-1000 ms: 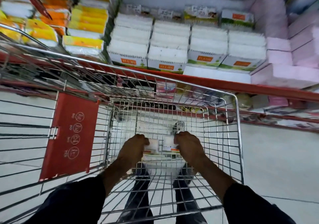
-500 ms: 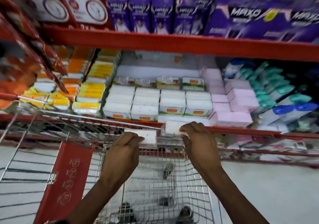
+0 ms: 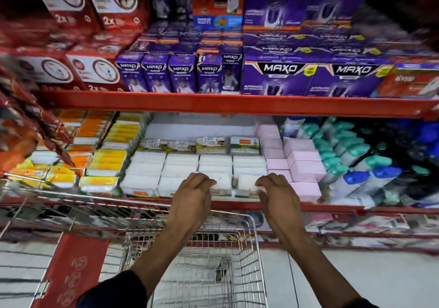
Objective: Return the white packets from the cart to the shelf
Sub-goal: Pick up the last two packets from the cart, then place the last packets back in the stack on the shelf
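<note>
My left hand (image 3: 193, 195) grips a white packet (image 3: 223, 181) at the front of the shelf (image 3: 332, 207). Beside it, my right hand (image 3: 276, 195) grips a second white packet (image 3: 245, 181). Both packets sit at the front row of the stacked white packets (image 3: 180, 167), over the red shelf edge. The wire cart (image 3: 204, 267) stands below my arms; its basket looks bare where I can see it.
Pink boxes (image 3: 306, 165) stand right of the white packets, with bottles (image 3: 370, 162) further right. Yellow and orange packs (image 3: 104, 162) lie to the left. An upper red shelf (image 3: 237, 104) carries purple boxes. A red flap (image 3: 71, 272) hangs on the cart's left.
Both hands lifted the two white packets out of the cart's basket and carried them up and forward onto the shelf's front row. The view tilted up from cart to shelves.
</note>
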The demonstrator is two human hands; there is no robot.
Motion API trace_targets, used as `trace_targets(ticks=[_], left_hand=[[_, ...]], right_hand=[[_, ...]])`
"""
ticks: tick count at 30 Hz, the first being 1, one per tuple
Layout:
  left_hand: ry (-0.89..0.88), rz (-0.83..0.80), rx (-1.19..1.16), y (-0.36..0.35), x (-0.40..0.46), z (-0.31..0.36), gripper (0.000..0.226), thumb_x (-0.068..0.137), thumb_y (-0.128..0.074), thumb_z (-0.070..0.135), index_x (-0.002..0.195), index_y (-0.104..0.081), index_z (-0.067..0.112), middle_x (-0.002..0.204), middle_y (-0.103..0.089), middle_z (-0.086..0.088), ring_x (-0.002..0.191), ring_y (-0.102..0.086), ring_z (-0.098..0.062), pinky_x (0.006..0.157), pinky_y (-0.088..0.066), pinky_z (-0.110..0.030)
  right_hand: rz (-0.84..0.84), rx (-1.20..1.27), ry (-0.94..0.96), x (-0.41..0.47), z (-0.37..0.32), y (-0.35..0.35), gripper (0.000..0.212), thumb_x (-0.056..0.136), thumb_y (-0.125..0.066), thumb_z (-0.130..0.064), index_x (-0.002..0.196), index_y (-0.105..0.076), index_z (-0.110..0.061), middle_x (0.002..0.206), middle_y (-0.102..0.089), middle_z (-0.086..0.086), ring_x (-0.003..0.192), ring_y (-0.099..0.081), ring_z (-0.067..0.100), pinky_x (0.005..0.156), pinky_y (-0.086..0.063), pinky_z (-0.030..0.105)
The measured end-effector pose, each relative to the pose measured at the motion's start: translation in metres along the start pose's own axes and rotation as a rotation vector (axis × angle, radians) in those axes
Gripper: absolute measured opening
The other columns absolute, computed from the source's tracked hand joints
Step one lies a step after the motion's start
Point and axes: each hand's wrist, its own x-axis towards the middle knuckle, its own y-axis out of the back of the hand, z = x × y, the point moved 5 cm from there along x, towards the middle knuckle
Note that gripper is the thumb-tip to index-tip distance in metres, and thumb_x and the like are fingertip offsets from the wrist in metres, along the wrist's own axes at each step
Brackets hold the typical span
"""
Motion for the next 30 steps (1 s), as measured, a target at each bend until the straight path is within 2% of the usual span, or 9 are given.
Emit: trace_targets(ticks=[9, 16, 23, 27, 30], left_hand=[[0.048, -0.093, 0.075, -0.045, 0.017, -0.006, 0.037, 0.075, -0.069, -0.013, 0.106, -0.074, 0.007, 0.095, -0.072, -0.006, 0.09, -0.066, -0.025, 0.081, -0.061, -0.039], [0.096, -0.126, 0.096, -0.064, 0.016, -0.016, 0.041, 0.073, -0.066, -0.016, 0.107, -0.073, 0.006, 0.098, -0.072, -0.008, 0.093, -0.066, -0.027, 0.083, -0.061, -0.04], [0.092, -0.16, 0.111, -0.075, 0.014, -0.022, 0.044, 0.073, -0.069, -0.016, 0.108, -0.074, 0.009, 0.1, -0.073, -0.007, 0.094, -0.065, -0.026, 0.084, -0.059, -0.044], [0.115, -0.162, 0.117, -0.075, 0.012, -0.024, 0.048, 0.072, -0.072, -0.012, 0.114, -0.072, 0.011, 0.115, -0.071, -0.011, 0.11, -0.062, -0.032, 0.088, -0.057, -0.05], [0.126, -0.179, 0.128, -0.076, 0.013, -0.024, 0.05, 0.075, -0.071, -0.01, 0.118, -0.071, 0.015, 0.124, -0.069, -0.009, 0.117, -0.059, -0.033, 0.092, -0.055, -0.05]], right_hand=[[-0.083, -0.041, -0.019, 0.015, 0.012, -0.032, 0.041, 0.069, -0.074, 0.008, 0.099, -0.067, -0.019, 0.097, -0.066, -0.001, 0.093, -0.06, 0.021, 0.073, -0.053, 0.029], [-0.109, -0.034, -0.003, 0.022, 0.017, -0.048, 0.037, 0.072, -0.071, 0.008, 0.099, -0.068, -0.017, 0.097, -0.067, -0.001, 0.094, -0.06, 0.022, 0.072, -0.052, 0.03], [-0.126, -0.014, 0.02, 0.021, 0.018, -0.053, 0.035, 0.076, -0.07, 0.005, 0.104, -0.068, -0.016, 0.101, -0.068, 0.003, 0.096, -0.06, 0.024, 0.079, -0.052, 0.032], [-0.115, 0.024, 0.052, 0.021, 0.018, -0.05, 0.033, 0.081, -0.07, -0.004, 0.112, -0.067, -0.015, 0.11, -0.068, 0.005, 0.103, -0.059, 0.026, 0.088, -0.052, 0.037], [-0.126, 0.04, 0.082, 0.022, 0.017, -0.052, 0.032, 0.083, -0.068, -0.001, 0.111, -0.069, -0.016, 0.11, -0.069, 0.005, 0.103, -0.059, 0.026, 0.089, -0.052, 0.037]])
